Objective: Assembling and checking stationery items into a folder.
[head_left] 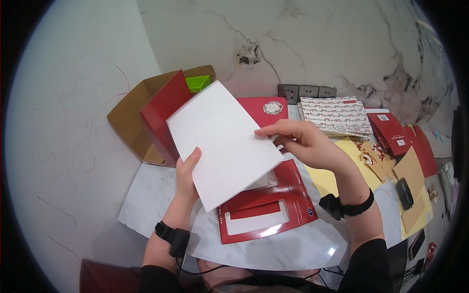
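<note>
A white rectangular sheet or thin stack of paper is held tilted above the table. My left hand grips its left edge, thumb lying on the white face and the other fingers hidden behind. At the right edge, my right hand has curled fingers, with fingertips touching the white face near the corner; its grip is partly hidden. Below lies a red cardboard sleeve with a rectangular cutout, partly covered by the paper. A clear plastic piece shows beneath the paper's lower edge.
An open brown-and-red carton stands at the left, with a green basket behind. Patterned sheets are stacked at the back right, near red packets, torn scraps and a black stapler-like object. Wall sockets line the back.
</note>
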`<state>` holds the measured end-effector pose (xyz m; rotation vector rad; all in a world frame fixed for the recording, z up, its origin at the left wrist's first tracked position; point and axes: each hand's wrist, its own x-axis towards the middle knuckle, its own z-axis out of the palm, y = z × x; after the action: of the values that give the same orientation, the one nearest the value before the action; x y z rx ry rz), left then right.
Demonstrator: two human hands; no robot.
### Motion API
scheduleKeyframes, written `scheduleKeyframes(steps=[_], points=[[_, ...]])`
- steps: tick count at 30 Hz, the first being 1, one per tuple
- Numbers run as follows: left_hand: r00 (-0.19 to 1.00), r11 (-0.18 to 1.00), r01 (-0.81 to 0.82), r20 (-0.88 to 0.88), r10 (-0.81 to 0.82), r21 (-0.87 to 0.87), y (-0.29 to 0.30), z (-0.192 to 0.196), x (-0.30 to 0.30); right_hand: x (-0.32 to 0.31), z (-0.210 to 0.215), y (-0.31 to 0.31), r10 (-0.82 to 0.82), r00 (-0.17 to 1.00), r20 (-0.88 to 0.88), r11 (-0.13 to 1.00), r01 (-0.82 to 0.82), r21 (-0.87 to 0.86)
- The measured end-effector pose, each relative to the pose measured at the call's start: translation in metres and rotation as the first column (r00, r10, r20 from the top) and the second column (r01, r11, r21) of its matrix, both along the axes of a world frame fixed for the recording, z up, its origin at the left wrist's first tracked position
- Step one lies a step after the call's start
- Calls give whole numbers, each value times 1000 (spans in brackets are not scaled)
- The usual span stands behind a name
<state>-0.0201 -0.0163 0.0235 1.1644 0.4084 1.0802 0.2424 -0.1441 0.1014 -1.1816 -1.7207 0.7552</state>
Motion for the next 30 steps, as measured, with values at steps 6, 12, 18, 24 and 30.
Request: scheduleKeyframes(steps=[6, 12, 18, 24, 30], points=[[998, 997, 34, 52, -31, -64, -7, 2, 2, -10, -7, 4, -99, 943, 318, 938, -18, 347], [997, 974, 77, -36, -71, 211, -3, -17, 4, -7, -23, 17, -55, 987, 148, 886, -20, 463], [965, 980, 194, 173, -199, 43, 1, -38, -14, -29, -27, 21, -182, 863, -472, 980, 201, -11], [971, 960, 236, -60, -230, 153, -9, -21, -8, -22, -36, 24, -405, 866, -291, 911, 409, -52], [976, 976, 215, -49, -213, 42, -9, -13, -2, -23, -48, 37, -360, 793, -492, 893, 445, 63]])
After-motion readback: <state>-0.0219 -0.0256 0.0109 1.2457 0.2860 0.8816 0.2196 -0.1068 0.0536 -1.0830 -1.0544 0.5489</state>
